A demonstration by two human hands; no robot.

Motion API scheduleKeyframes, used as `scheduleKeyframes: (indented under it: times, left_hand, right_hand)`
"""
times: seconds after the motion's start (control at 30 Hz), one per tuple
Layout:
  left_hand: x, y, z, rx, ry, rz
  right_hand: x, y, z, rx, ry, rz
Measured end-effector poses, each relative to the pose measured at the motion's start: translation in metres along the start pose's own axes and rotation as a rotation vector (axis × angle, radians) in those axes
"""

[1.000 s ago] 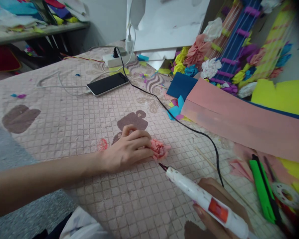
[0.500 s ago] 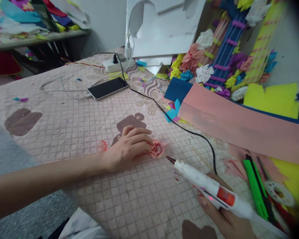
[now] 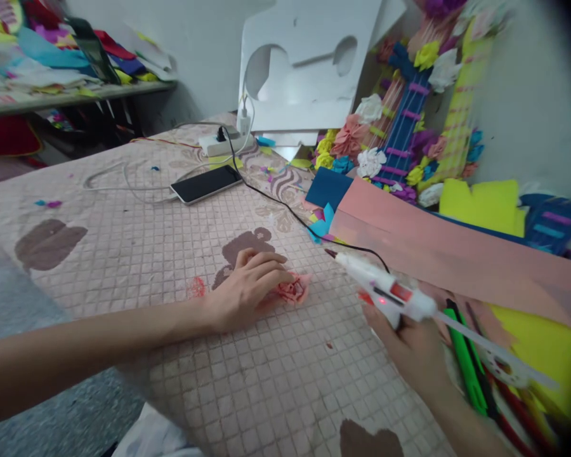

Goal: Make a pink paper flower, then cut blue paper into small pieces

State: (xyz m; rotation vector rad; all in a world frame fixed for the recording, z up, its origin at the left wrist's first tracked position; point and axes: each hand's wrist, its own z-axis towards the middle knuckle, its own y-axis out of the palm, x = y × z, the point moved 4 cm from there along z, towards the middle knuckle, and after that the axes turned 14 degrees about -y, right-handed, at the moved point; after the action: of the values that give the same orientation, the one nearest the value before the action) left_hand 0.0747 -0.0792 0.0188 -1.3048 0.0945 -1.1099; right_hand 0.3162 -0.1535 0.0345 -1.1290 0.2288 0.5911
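Observation:
My left hand [image 3: 247, 289] lies on the tablecloth, its fingers curled over the left side of a small pink paper flower [image 3: 295, 289]. Its fingertips hold the flower against the cloth, and part of the petals is hidden beneath them. To the right, my right hand [image 3: 409, 343] grips a white hot glue gun [image 3: 378, 279] with a lit red light. The dark nozzle points left, above and to the right of the flower, without touching it. A glue stick [image 3: 485, 343] runs out of the gun's rear.
A phone [image 3: 207, 184] on a white cable lies near a power strip [image 3: 223, 143]. The black cord [image 3: 285, 203] crosses toward the gun. Pink paper strips [image 3: 438, 241], a green cutter [image 3: 467, 362] and yellow paper [image 3: 542, 355] lie right. Flower-covered paper guitars [image 3: 404, 133] stand behind.
My right hand has moved the glue gun up and away from the flower, its nozzle now higher. My left hand stays on the flower. The view has shifted slightly.

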Motion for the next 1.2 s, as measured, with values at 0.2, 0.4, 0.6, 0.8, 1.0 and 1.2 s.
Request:
scheduleKeyframes:
  times: [0.2,0.4,0.6,0.8,1.0,1.2]
  left_hand:
    - [0.001,0.002,0.000,0.007,-0.017,0.021]
    - [0.001,0.002,-0.001,0.014,-0.014,0.042]
    - [0.001,0.003,-0.001,0.023,-0.021,0.016]
    - [-0.001,0.004,-0.001,0.023,-0.027,0.015]
    - [0.001,0.003,0.001,0.028,-0.031,0.017]
    - [-0.001,0.003,0.001,0.029,-0.043,-0.021]
  right_hand:
    - [0.015,0.041,0.081,0.070,-0.019,0.110]
    - [0.020,0.089,0.153,0.075,-0.075,0.228]
    - [0.006,0.119,0.167,-0.062,-0.221,0.285]
    - [0.010,0.121,0.157,-0.003,-0.232,0.232]
    - [-0.002,0.089,0.124,0.251,-0.257,0.242]
    - [-0.027,0.069,0.048,0.222,-0.164,0.396]
